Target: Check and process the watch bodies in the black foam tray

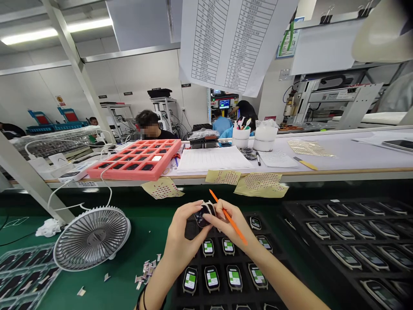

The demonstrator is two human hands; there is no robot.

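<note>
Between my two hands is a smartwatch body [200, 218] with a dark screen and a light metal frame, held tilted above a black foam tray [222, 263]. My left hand [179, 229] grips it by the edge, fingers on top and thumb below. An orange pen-like stick [238, 233] lies slanted in my right hand [239, 216], its tip pointing up and away. The thumb of that hand also touches the watch's screen side. Several watches [211, 278] with lit green-and-white screens sit in the tray below my hands.
A second black tray [305, 254] of watches stands at right. To the left are a grey fan [93, 239], small loose pieces [148, 270] and a clear tray [51, 275]. Above, a shelf [335, 174] carries a pink foam tray [155, 174] and papers [209, 158]. A person sits beyond.
</note>
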